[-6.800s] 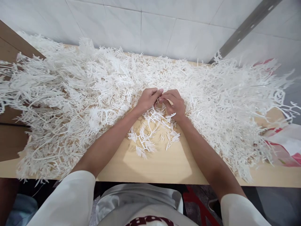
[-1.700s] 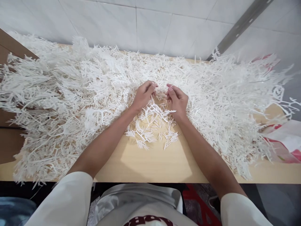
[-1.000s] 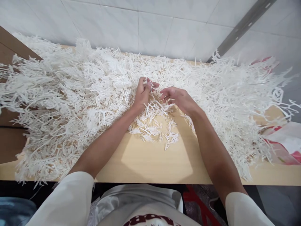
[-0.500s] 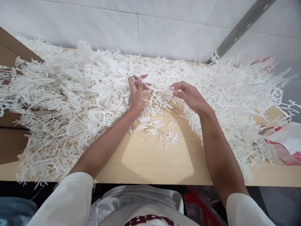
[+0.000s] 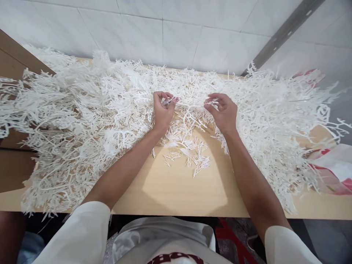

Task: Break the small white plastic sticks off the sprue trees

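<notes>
My left hand [image 5: 162,110] and right hand [image 5: 224,110] each pinch an end of one white twig [image 5: 189,106] above the table [image 5: 176,194].

I note the table [image 5: 178,198] running left to right before a tiled wall [image 5: 176,36]. On it lies a heap of branched plastic pieces [image 5: 77,110], spread from its left end to its right. My left hand [image 5: 162,112] and right hand [image 5: 224,112] sit over the middle, near each other. Loose pieces [image 5: 189,154] lie just before them. A bag [image 5: 334,172] rests at the far right
</notes>
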A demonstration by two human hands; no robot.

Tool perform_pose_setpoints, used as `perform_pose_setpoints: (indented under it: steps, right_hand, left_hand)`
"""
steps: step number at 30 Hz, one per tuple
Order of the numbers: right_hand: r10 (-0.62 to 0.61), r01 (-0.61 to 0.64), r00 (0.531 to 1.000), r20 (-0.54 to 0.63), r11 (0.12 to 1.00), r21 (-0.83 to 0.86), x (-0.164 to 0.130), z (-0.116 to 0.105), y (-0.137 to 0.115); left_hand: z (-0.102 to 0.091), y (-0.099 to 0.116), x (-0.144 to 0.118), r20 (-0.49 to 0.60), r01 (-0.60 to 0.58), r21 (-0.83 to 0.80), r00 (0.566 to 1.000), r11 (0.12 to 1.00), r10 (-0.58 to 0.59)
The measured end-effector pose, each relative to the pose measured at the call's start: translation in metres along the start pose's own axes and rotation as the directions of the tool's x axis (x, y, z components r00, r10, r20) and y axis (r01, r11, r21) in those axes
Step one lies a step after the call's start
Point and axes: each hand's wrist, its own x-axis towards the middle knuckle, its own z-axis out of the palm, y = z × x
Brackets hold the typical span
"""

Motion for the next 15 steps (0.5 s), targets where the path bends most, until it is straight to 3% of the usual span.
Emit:
perform_pose_setpoints:
  steps: [3,6,8,11,15]
  right_hand:
    - [-0.020,0.026,0.992,-0.126,0.999,0.047,-0.001,0.004,-0.004]
    - [-0.016,0.028,0.985,-0.171,0.997,0.071,0.001,0.008,-0.006]
    - [-0.040,0.054,0.983,-0.181,0.995,0.078,0.002,0.011,-0.005]
    - [-0.097,0.115,0.979,-0.181,0.989,0.094,0.002,0.014,-0.003]
    - [-0.112,0.131,0.983,-0.146,0.984,0.125,0.000,0.018,-0.007]
  left_hand:
    - [0.001,0.002,0.001,-0.021,0.009,0.003,1.000,1.000,-0.008]
    - [0.003,0.006,0.002,0.000,0.084,-0.012,0.996,0.996,-0.084]
    - [0.003,0.008,0.002,0.082,0.183,-0.007,0.980,0.983,-0.182]
    - [0.004,0.013,-0.001,0.255,0.292,0.040,0.922,0.956,-0.292]
    - [0.003,0.022,-0.006,0.452,0.270,0.158,0.835,0.950,-0.313]
